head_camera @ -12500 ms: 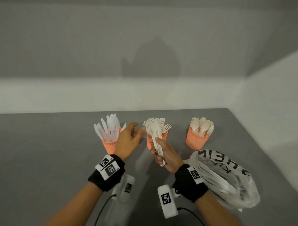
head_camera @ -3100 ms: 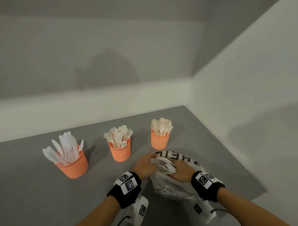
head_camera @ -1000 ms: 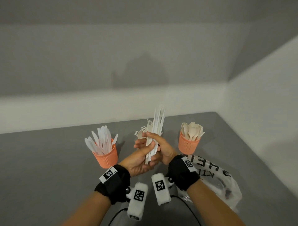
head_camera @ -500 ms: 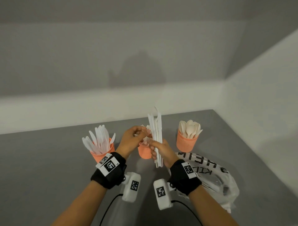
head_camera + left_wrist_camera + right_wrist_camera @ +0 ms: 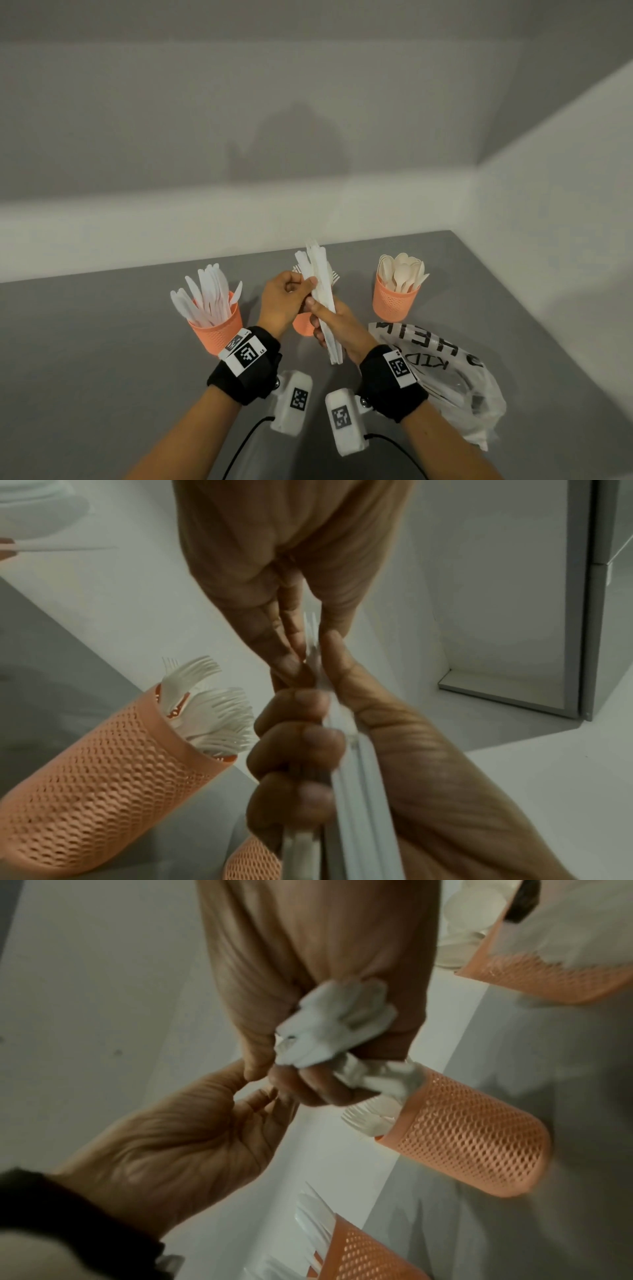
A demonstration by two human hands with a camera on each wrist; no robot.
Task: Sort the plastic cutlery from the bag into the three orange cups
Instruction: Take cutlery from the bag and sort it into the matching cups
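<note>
Right hand (image 5: pixel 337 322) wraps my cutlery bundle (image 5: pixel 322 298) upright at centre frame; left hand (image 5: pixel 284 301) pinches one piece beside it; knife cup (image 5: pixel 219 329) sits lower left.

The head camera sits up high, tipped forward and down over the grey bench (image 5: pixel 102 342) toward the corner where two walls meet, taking in both forearms and all three cups from a moderate distance. The left wrist camera looks along the palm at very close range, up past the fingers toward the wall. The right wrist camera does the same from the other side. All three share the middle cup of forks (image 5: pixel 303 325) (image 5: pixel 103 764) (image 5: pixel 472 1137) and the held cutlery bundle (image 5: pixel 323 301) (image 5: pixel 352 791) (image 5: pixel 332 1020).
</note>
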